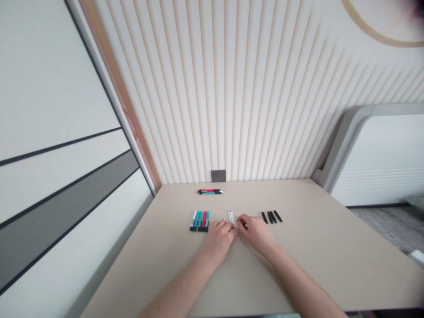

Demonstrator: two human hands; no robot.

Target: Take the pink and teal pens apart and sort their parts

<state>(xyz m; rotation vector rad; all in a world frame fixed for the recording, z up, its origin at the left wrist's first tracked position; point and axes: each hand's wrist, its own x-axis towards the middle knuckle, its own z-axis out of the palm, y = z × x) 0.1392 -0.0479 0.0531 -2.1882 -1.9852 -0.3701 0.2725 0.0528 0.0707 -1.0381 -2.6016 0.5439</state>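
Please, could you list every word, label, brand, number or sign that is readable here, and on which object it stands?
None can be read.
Row of slim teal, red and white pens with black ends: any print is too small.
Slim red, teal and black pens lying near the wall: too small.
Slender whitish sticks between the hands: too small.
Short black rod-shaped pieces: no readable mark.
Dark grey rectangular wall socket: no readable lettering.

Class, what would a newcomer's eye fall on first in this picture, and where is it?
Probably the left hand and right hand, close together over the table beside some pale rods. Next, the bright barrels in a row left of the hands, and the black pieces right of them. Behind rises the ribbed wall.
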